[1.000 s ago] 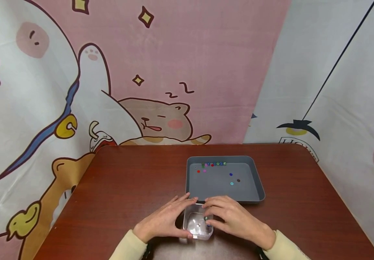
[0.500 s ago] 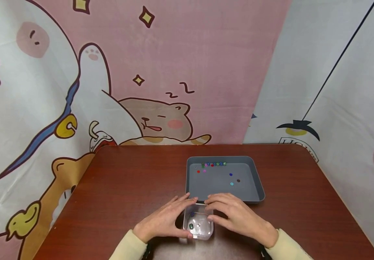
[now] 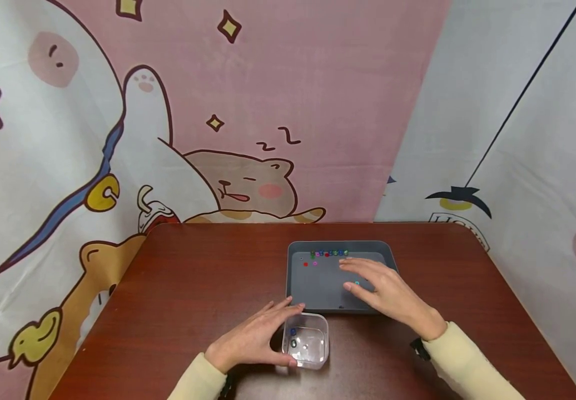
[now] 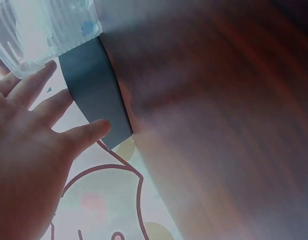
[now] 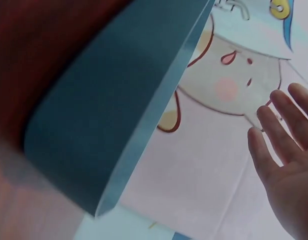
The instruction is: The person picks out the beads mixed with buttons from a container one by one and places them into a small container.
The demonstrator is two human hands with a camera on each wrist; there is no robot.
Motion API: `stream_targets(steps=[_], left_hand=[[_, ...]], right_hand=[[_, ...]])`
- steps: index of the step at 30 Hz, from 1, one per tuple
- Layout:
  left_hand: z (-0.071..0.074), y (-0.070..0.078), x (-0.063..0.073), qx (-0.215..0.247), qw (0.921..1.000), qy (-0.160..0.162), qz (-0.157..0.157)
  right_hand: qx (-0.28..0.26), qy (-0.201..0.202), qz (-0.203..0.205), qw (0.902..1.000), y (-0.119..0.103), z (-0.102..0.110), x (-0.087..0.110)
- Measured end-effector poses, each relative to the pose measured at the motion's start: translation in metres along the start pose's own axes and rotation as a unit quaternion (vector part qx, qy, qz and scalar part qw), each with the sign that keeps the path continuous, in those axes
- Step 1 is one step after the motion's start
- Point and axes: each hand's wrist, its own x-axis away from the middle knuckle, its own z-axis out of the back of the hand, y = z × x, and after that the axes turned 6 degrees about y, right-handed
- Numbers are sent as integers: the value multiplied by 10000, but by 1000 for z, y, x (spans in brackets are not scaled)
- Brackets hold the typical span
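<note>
A small clear plastic box [image 3: 318, 351] stands at the front of the table with a blue bead [image 3: 293, 331] and a dark green bead [image 3: 294, 344] inside, near its left wall. My left hand [image 3: 253, 340] holds its left side, thumb at the front and fingers at the back. Behind the box lies a grey tray [image 3: 318, 289] with several small coloured beads. My right hand [image 3: 383, 286] hovers over the tray's right part with its fingers spread and nothing in them. A turquoise ring-shaped bead [image 3: 357, 283] shows between thumb and fingers; other beads under the hand are hidden.
Several beads [image 3: 335, 253] line the tray's far edge, with a red bead [image 3: 305, 264] and a pink one [image 3: 315, 263] nearer. A tiny dark thing [image 3: 341, 307] lies by the near wall. The brown table [image 3: 208, 266] meets a printed cloth [image 3: 343, 111] behind.
My right hand has left the box and moved forward and right over the tray. The green and blue beads dropped into the box from beside my right fingers. My left hand stays put.
</note>
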Motion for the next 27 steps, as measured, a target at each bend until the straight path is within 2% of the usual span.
stream_targets(steps=[5,15,27], left_hand=[[1,0,0,54,10000,-12,39],[-1,0,0,21,10000,23,37],[-1,-2,0,89,9999,-10,82]], right_hand=[[161,-256,-244,9992,17,4,-9],[514,-673,-431,9955,43,2,-29],[690,-1120,-566,9897,67,-12,-34]])
